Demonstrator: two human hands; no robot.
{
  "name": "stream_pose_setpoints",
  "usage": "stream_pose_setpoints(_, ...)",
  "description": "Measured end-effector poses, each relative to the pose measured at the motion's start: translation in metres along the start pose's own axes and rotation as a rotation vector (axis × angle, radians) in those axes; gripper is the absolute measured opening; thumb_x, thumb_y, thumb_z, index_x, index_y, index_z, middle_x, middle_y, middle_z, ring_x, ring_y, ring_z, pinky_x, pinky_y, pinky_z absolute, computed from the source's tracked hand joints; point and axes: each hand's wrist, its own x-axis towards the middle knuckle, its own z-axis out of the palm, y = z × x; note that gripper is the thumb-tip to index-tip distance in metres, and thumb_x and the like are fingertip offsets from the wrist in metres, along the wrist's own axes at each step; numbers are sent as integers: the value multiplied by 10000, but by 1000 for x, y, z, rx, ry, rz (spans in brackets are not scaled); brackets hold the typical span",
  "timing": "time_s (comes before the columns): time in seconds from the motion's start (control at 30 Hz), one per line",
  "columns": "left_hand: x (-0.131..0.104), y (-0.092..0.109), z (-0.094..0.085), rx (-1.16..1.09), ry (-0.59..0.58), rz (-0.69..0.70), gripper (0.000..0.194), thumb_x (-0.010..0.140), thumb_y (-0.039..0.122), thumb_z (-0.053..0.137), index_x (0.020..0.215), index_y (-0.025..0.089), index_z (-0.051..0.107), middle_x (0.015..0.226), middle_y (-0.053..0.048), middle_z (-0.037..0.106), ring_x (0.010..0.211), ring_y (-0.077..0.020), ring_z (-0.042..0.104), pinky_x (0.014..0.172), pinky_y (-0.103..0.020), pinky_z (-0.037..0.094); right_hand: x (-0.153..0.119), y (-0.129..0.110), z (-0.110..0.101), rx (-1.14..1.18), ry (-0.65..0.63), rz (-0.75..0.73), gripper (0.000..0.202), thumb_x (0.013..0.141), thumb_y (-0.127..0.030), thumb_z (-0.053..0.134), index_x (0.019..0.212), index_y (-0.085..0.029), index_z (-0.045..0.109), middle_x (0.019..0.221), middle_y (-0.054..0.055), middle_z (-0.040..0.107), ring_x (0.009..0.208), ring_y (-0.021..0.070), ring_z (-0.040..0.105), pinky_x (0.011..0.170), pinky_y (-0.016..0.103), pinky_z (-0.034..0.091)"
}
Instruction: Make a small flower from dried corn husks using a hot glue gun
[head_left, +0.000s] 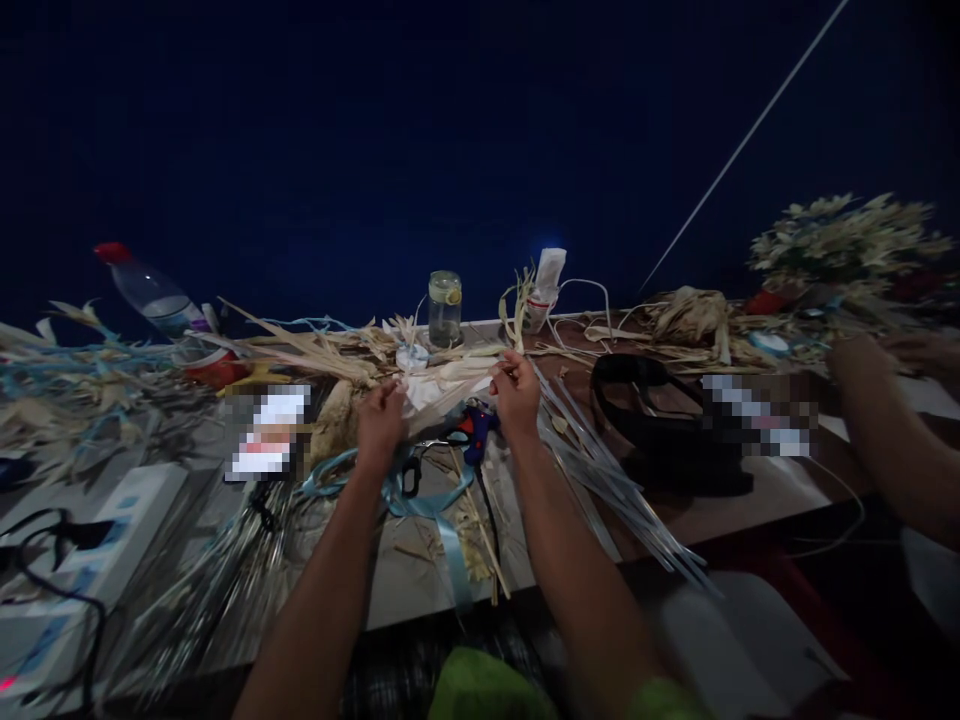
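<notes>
Between my two hands a pale strip of dried husk (448, 400) is stretched above the middle of the table. My left hand (382, 415) pinches its left end, fingers pressed together. At the other end, my right hand (516, 390) has thumb and fingertips closed on the strip. Below the hands lie dark-handled scissors (412, 472), a dark blue and red object (477, 430) and a loop of light blue ribbon (450, 545). A glass jar (445, 310) stands behind the strip.
Clear thin rods (615, 470) and a black headband-like object (649, 420) lie right. A plastic bottle (154, 290) leans at the left, near a white power strip (112, 560). Another person's arm (885, 430) reaches in at the far right. Dried husks (686, 320) lie along the back.
</notes>
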Motion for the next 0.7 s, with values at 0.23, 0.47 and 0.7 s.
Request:
stream_pose_setpoints(0.23,-7,1,7,386,-312,128,145,604,327,629,633,187,656,623,-13,613,633,-160,511,573,-233,361,8,-2,-3,153,171,11,309,668,-225,532,966,-191,457,641,-83,468,416,33,409,427,184,330)
stream_pose_setpoints(0.47,-7,-1,8,467,-399,146,52,568,231,618,598,194,639,580,1,597,556,-139,480,532,-234,347,8,-5,-1,328,176,51,275,674,-260,545,919,-199,438,630,-88,483,416,35,461,470,191,371)
stream_pose_setpoints(0.7,-8,4,9,280,-72,176,88,576,231,612,619,171,563,591,20,528,565,-110,445,548,-213,352,-29,-17,19,-50,-380,124,305,685,-398,566,909,-193,540,631,-59,505,424,49,397,417,192,305)
